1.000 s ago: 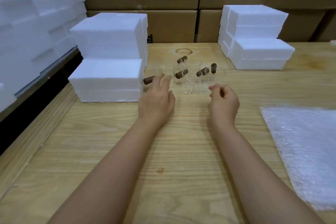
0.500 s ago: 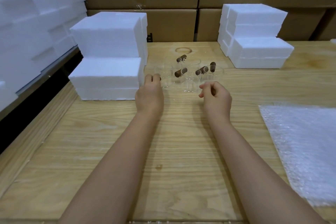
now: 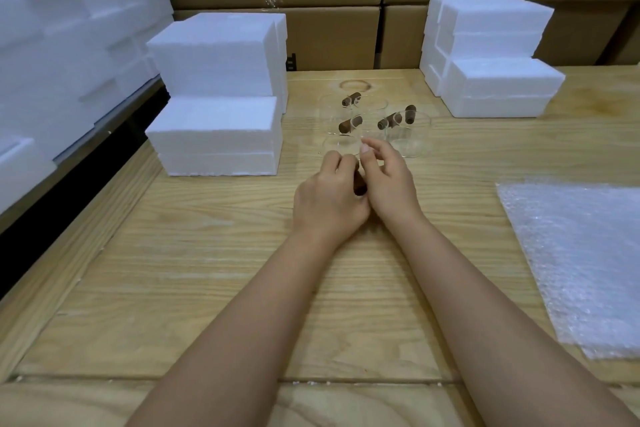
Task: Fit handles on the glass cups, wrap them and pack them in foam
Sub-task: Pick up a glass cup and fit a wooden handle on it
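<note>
At frame centre the left hand (image 3: 329,198) curls round a short dark brown handle (image 3: 360,188), the right hand (image 3: 389,184) touches it with bent fingers, pinching or not I cannot tell, and the bare clear glass cup (image 3: 341,146) stands just above both.

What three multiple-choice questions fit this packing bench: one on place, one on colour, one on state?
1. Where does the clear bubble-wrap sheet lie?
A. On the pale wooden table, at the right.
B. On a foam block.
C. Under the cups.
2. What colour are the cylindrical handles on the clear glass cups?
A. Green.
B. Brown.
C. White.
3. How are the hands?
A. Flat, wide apart.
B. Lifting a box.
C. Close together, left hand gripping a small dark piece, right hand beside it.
Key: 1 A, the sheet covers the table's right side; 2 B, they show brown against the glass; 3 C, the hands meet before the cups.
</note>
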